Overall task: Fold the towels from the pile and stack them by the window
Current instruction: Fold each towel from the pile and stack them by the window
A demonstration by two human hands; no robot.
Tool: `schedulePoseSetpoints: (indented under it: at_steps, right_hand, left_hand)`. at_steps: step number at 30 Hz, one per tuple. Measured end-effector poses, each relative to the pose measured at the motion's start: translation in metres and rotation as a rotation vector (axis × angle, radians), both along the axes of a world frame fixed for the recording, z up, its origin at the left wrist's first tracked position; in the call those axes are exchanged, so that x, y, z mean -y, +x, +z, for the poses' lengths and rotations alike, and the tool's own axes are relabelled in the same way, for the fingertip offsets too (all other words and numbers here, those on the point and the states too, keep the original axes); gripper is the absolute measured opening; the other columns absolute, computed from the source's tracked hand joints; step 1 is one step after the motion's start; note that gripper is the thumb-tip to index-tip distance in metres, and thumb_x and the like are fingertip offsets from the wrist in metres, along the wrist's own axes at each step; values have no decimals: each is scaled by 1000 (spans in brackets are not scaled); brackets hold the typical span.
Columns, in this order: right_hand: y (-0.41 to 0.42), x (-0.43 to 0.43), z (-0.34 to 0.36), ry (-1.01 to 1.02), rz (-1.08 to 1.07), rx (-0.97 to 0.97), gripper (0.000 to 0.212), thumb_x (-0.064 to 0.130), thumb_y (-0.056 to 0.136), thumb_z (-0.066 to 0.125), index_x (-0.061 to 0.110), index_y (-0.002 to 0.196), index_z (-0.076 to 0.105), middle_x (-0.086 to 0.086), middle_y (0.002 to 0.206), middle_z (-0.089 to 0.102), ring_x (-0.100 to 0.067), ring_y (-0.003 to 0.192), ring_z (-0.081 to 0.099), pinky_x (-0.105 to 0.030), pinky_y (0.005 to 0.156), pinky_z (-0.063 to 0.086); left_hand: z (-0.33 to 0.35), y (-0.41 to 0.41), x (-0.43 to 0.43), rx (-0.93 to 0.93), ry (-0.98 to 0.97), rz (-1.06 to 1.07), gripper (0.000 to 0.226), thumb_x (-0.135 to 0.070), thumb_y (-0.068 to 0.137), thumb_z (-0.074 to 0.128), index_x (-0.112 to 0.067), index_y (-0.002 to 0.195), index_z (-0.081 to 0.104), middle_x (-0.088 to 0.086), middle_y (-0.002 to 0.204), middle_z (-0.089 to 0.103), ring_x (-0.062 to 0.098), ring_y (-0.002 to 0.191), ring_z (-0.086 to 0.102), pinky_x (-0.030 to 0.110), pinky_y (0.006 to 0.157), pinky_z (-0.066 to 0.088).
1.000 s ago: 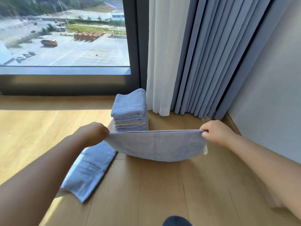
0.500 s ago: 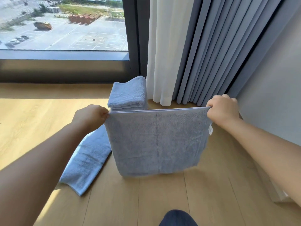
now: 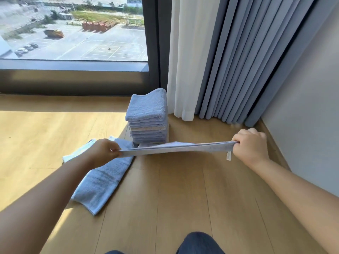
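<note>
Two pinch grips: left hand and right hand each clamp an end of the towel, stretched taut, long axis 9-to-3 o'clock. Stack sits at 12 o'clock just behind it, nearer left hand, by the window.

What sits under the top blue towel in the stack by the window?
Under the top towel lie more folded blue towels and one beige towel midway. The stack's base is covered by the held towel stretched between the left hand and right hand.

Blue towel, taut and edge-on, just before tall towel stack
</note>
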State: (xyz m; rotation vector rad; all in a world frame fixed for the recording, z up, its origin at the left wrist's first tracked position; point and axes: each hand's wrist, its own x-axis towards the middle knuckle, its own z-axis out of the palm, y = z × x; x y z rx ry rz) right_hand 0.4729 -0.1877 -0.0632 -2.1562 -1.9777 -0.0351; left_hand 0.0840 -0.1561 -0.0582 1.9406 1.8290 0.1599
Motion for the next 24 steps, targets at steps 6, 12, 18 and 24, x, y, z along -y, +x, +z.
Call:
schedulePoseSetpoints:
  at_steps: [6,12,18,24]
  right_hand:
    - [-18,65,-75,-288,-47,-38,42,19,59,31,22,79,68,3,91,62,-23,101,50,-28,69,14]
    - [-26,84,-129,-483,-141,-60,27,2,73,44,28,67,44,11,83,44,-13,88,33,-27,68,11]
    - [-20,49,-147,-563,-188,-74,27,3,76,44,26,63,46,4,94,57,-17,96,43,-27,77,20]
    - [-19,5,-168,-619,-215,-43,23,3,76,47,13,84,65,-2,92,62,-23,104,47,-29,79,23]
  left_hand:
    - [-78,-10,59,-159,-162,-56,34,-7,87,51,-25,58,44,-2,70,50,20,80,53,25,64,35]
    - [-123,-7,73,-161,-280,28,34,-8,89,43,-26,61,40,-1,81,50,18,82,48,26,68,36]
    - [-148,5,36,-99,-262,96,19,-4,89,45,-3,93,63,8,87,58,19,82,46,26,67,32]
    - [-171,10,-1,-110,-264,97,17,-6,89,48,2,92,63,13,82,57,33,92,56,27,67,32]
